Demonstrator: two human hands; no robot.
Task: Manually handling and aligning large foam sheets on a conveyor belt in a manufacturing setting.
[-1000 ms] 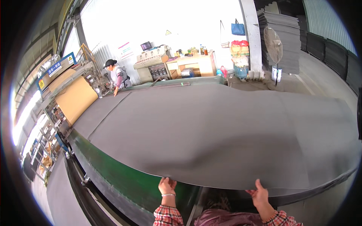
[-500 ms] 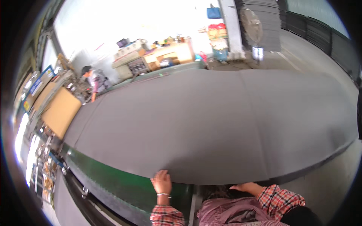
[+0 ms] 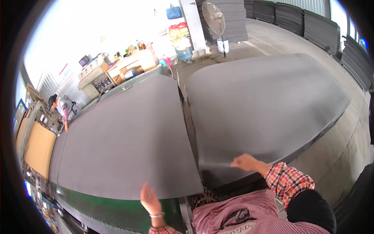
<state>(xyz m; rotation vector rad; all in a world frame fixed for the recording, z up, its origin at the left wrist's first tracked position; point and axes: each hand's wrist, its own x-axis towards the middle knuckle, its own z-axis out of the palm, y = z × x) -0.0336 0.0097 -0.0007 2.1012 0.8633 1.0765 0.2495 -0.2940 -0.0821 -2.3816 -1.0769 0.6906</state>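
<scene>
My left hand (image 3: 150, 199) is raised over the near edge of a wide grey sheet (image 3: 128, 136), its fingers apart and nothing between them. That sheet lies across a table with a green top (image 3: 105, 208), whose near strip shows. My right hand (image 3: 246, 162) hovers over or touches the near side of a second grey sheet (image 3: 265, 105), fingers curled in with nothing seen in them; contact is hard to judge. The second sheet rests on a dark stack, its surface gently curved. A narrow gap separates the two sheets.
At the table's far left end a person (image 3: 64, 109) reaches toward the sheet, near a tan board (image 3: 40, 144). Beyond are a wooden desk (image 3: 130, 62), a standing fan (image 3: 214, 19) and a blue bag (image 3: 173, 12). Stacks of grey sheets (image 3: 321, 29) line the right side.
The single grey surface is now two sheets with a gap between them, the right one shifted away. My right hand has risen from beside the edge, its fingers now curled. The view has turned.
</scene>
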